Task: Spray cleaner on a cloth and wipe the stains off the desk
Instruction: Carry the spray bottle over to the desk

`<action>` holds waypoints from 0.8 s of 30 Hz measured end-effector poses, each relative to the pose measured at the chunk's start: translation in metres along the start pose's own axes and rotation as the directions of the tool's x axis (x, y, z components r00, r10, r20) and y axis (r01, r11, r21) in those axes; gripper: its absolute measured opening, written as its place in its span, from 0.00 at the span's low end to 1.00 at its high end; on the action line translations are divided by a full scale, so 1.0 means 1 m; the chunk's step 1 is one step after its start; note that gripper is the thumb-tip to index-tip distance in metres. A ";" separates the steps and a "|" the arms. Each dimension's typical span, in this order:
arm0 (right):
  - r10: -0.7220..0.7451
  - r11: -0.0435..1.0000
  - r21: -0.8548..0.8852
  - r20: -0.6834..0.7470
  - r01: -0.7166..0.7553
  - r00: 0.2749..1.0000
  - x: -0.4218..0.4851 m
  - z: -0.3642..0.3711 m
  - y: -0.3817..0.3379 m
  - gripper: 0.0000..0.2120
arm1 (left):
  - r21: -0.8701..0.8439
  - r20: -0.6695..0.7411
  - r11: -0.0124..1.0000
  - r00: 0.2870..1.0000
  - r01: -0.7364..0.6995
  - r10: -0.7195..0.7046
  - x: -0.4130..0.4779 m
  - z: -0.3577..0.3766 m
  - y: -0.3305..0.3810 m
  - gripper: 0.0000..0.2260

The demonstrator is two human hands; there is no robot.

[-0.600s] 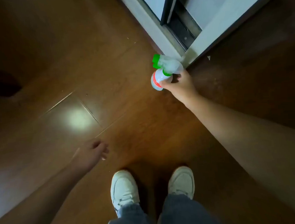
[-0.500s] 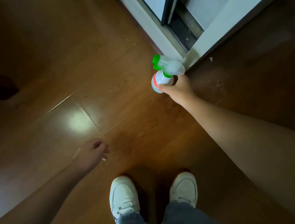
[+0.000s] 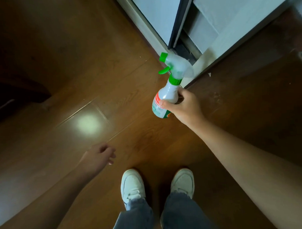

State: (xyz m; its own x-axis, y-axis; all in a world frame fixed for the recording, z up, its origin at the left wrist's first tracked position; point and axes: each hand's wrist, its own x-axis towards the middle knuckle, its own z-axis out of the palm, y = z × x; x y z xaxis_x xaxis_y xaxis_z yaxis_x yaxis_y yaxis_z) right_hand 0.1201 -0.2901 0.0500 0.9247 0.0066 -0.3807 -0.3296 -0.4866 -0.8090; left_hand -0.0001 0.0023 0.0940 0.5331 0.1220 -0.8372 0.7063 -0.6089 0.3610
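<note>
Fingers (image 3: 181, 93) of the right hand (image 3: 185, 110) grip the spray bottle (image 3: 166, 96); left hand (image 3: 96, 159) hangs loosely curled, empty.

The right arm (image 3: 244, 162) extends forward from the lower right edge, forearm bare, wrist in line with the forearm. The right hand (image 3: 182, 107) presents its back to the camera; the fingers and thumb (image 3: 162, 103) are curled round the body of the spray bottle (image 3: 165, 96), below its neck. The left arm (image 3: 46, 202) extends from the lower left corner, forearm bare. The left hand (image 3: 96, 158) holds nothing; its fingers are loosely curled. The two hands are well apart.
</note>
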 end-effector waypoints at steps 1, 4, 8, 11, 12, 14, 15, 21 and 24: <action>-0.012 1.000 -0.013 0.018 0.012 1.000 -0.014 -0.007 -0.022 0.25 | 0.003 0.000 1.000 1.000 0.004 -0.004 -0.019 -0.010 0.003 0.11; 0.005 1.000 -0.014 0.060 -0.004 0.998 -0.064 -0.035 -0.097 0.28 | 0.017 -0.004 1.000 1.000 0.025 -0.025 -0.091 -0.049 0.014 0.11; 0.055 0.998 0.029 0.099 -0.058 0.994 -0.145 -0.080 -0.212 0.27 | 0.000 -0.044 0.998 0.997 0.057 -0.057 -0.207 -0.116 0.037 0.10; 0.055 0.998 0.030 0.140 -0.060 0.989 -0.206 -0.118 -0.296 0.26 | -0.049 -0.089 0.995 0.992 0.083 -0.087 -0.300 -0.161 0.055 0.10; 0.060 0.998 0.020 0.154 -0.064 0.986 -0.226 -0.131 -0.323 0.26 | -0.071 -0.101 0.994 0.991 0.081 -0.088 -0.329 -0.173 0.059 0.10; 0.032 0.999 -0.041 0.191 -0.024 0.981 -0.260 -0.155 -0.369 0.28 | -0.119 -0.133 0.991 0.988 0.063 -0.078 -0.380 -0.190 0.069 0.10; 0.012 0.997 -0.082 0.217 0.006 0.976 -0.275 -0.165 -0.389 0.30 | -0.147 -0.148 0.988 0.986 0.055 -0.077 -0.402 -0.197 0.074 0.10; -0.053 0.971 -0.208 0.306 0.121 0.951 -0.349 -0.214 -0.479 0.26 | -0.348 -0.246 0.937 0.967 -0.024 -0.067 -0.502 -0.213 0.089 0.09; -0.088 0.968 -0.201 0.294 0.151 0.952 -0.367 -0.222 -0.506 0.26 | -0.423 -0.261 0.905 0.962 -0.045 -0.074 -0.530 -0.214 0.089 0.09</action>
State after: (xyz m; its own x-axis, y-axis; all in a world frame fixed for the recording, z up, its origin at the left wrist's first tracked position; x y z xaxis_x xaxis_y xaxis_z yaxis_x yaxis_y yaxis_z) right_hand -0.0100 -0.2399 0.6982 0.8531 0.3057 -0.4228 -0.1409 -0.6453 -0.7508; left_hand -0.1200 0.0511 0.6584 0.5823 0.3671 -0.7253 0.8122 -0.2247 0.5384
